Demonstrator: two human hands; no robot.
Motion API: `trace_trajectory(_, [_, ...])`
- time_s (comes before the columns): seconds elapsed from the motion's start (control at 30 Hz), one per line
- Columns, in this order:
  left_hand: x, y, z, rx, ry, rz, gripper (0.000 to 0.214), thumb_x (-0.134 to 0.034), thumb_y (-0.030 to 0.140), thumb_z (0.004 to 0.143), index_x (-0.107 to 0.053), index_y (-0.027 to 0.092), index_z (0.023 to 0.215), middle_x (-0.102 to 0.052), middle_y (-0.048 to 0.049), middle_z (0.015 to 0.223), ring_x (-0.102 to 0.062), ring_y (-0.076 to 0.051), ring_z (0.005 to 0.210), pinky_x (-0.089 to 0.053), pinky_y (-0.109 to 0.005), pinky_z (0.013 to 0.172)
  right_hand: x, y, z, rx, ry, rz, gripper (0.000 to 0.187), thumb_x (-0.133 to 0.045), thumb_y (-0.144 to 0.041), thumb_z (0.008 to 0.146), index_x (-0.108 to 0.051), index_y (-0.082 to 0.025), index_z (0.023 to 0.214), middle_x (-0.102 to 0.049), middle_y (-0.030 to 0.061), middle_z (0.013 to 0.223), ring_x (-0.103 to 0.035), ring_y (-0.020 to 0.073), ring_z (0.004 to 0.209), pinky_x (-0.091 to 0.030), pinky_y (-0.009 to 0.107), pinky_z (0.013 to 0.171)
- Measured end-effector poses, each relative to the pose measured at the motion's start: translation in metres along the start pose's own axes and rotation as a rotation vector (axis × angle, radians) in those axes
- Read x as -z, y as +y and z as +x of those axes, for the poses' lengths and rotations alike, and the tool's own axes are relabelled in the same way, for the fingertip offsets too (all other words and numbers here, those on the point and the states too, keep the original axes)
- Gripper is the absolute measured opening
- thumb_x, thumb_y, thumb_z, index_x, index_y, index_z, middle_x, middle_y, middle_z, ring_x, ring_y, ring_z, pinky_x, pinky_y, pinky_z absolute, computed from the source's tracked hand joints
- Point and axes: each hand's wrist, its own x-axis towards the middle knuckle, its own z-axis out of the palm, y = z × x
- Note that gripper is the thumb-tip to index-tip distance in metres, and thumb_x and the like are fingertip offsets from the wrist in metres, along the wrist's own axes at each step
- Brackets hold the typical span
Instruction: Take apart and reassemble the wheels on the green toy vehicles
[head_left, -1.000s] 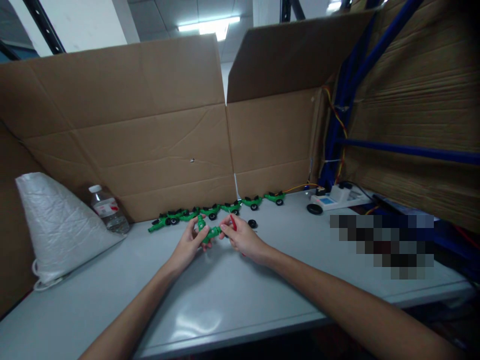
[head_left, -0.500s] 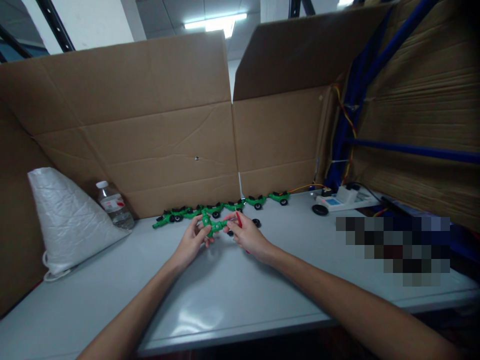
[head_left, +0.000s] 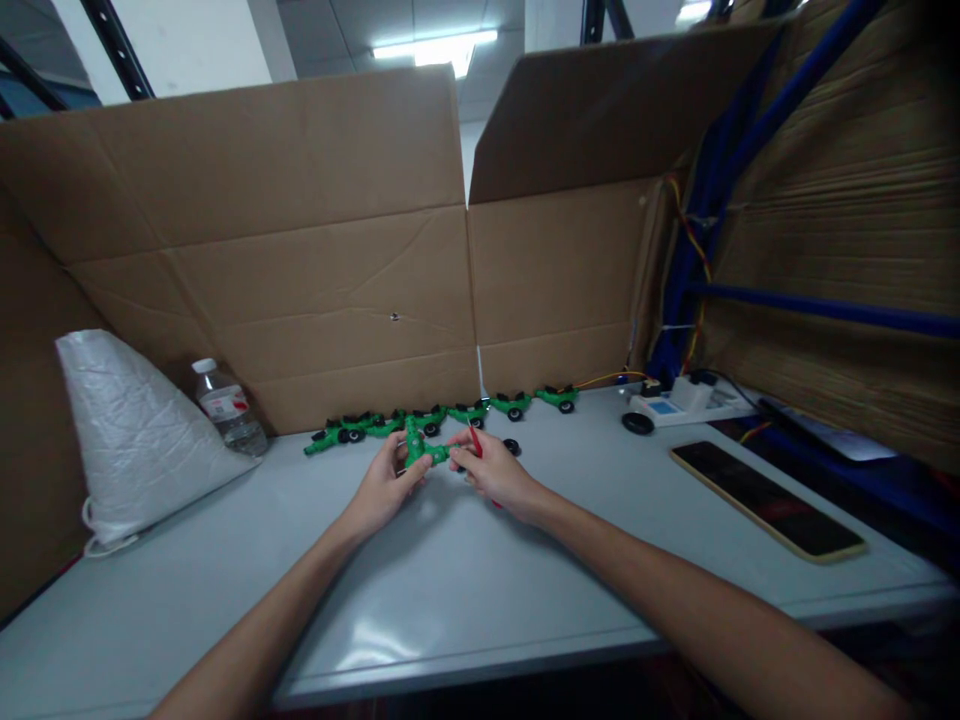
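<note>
Over the middle of the table, my left hand [head_left: 386, 485] is closed round a green plastic toy part [head_left: 416, 445] with two arms at an angle. My right hand [head_left: 496, 468] pinches close to the right end of that part, and its fingertips hide the contact. A slim red tool [head_left: 476, 440] runs through my right hand, its other end showing below the palm; its exact kind I cannot make out. Beyond my right hand lies a black toy wheel [head_left: 512, 447]. Behind both hands stands a row of several green toy vehicles [head_left: 469, 413] with black wheels.
A white padded bag [head_left: 142, 450] and a water bottle [head_left: 229, 410] stand at the left. On the right are a phone [head_left: 769, 500], a power strip [head_left: 697, 402] and a black ring [head_left: 637, 423]. Cardboard walls [head_left: 337, 290] enclose the table [head_left: 420, 600].
The green part has turned slightly in my left hand. My right hand stays at its right end with the red tool. The view has shifted a little.
</note>
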Motion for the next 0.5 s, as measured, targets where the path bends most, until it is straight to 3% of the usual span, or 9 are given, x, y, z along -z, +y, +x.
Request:
trace_trajectory(0.17, [0.004,-0.008,0.002,-0.018,-0.017,0.057,0.046,-0.075,0.054,0.087,-0.051,0.02,0.105,-0.055,0.0043,0.078,-0.051,-0.011,0.061,-0.035,-0.021,0.053,-0.002,-0.002,-0.003,0.0,-0.016,0.002,0.026,-0.067,-0.039,0.091,-0.057,-0.019,0.104,-0.063,-0.0013,0.079,-0.036,0.006,0.046,-0.026,0.021,0.044])
trace_trajectory(0.4, [0.005,-0.009,0.002,0.032,-0.017,0.037,0.053,-0.076,0.056,0.086,-0.05,0.02,0.114,-0.057,0.0049,0.078,-0.05,-0.01,0.058,-0.035,-0.021,0.051,0.004,-0.002,-0.001,0.029,-0.116,-0.13,0.027,-0.064,-0.043,0.094,-0.057,-0.02,0.105,-0.064,-0.0012,0.077,-0.039,0.0084,0.049,-0.03,0.022,0.049])
trace_trajectory(0.5, [0.003,-0.002,0.001,0.057,0.037,0.046,0.054,-0.077,0.056,0.084,-0.051,0.019,0.114,-0.06,0.0028,0.081,-0.053,-0.011,0.06,-0.038,-0.021,0.053,0.012,0.001,0.006,0.094,-0.02,-0.241,0.029,-0.058,-0.048,0.097,-0.057,-0.019,0.098,-0.06,-0.0025,0.072,-0.048,0.0119,0.057,-0.036,0.023,0.055])
